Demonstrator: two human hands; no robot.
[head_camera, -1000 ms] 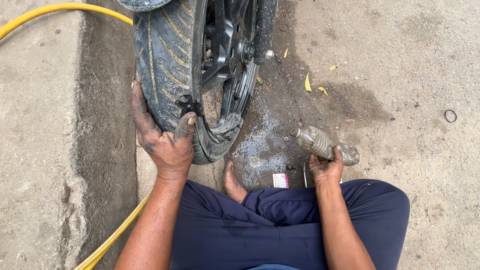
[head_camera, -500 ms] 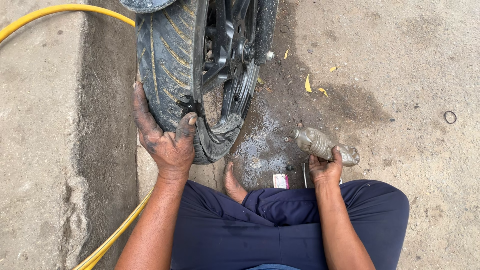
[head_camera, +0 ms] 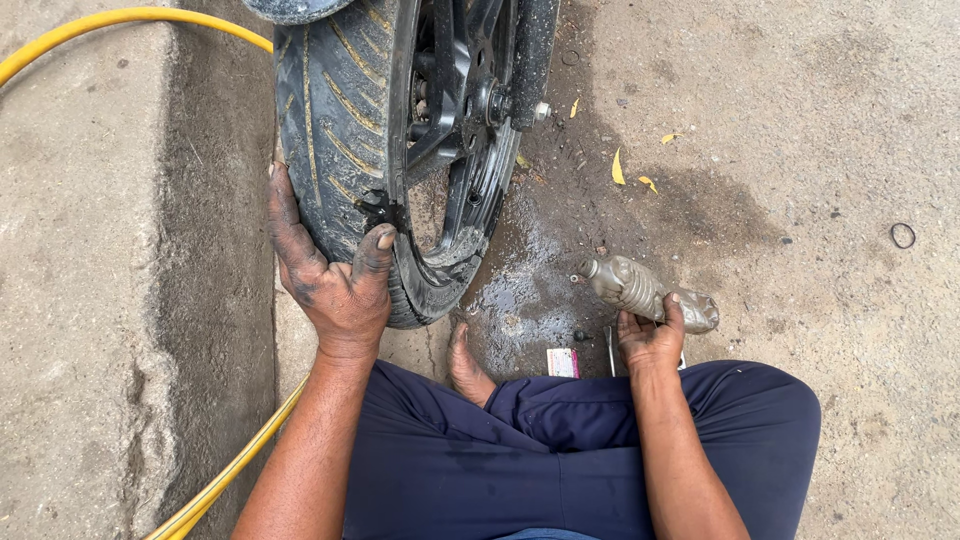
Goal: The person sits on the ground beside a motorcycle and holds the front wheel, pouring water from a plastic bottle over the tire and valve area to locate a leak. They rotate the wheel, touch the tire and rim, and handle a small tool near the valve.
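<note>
Gripping tyre (head_camera: 335, 110) w/ left hand (head_camera: 335, 285)

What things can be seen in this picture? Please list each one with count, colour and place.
tyre: one, black, top centre, on a dark wheel
hose: one, yellow, top left and lower left
bottle: one, grimy grey, centre right
small card: one, pink and white, on the ground by the knees
ring: one, dark, far right
leaves: a few, yellow, upper centre
left hand: one, greasy, gripping the tyre
right hand: one, holding the bottle
</note>
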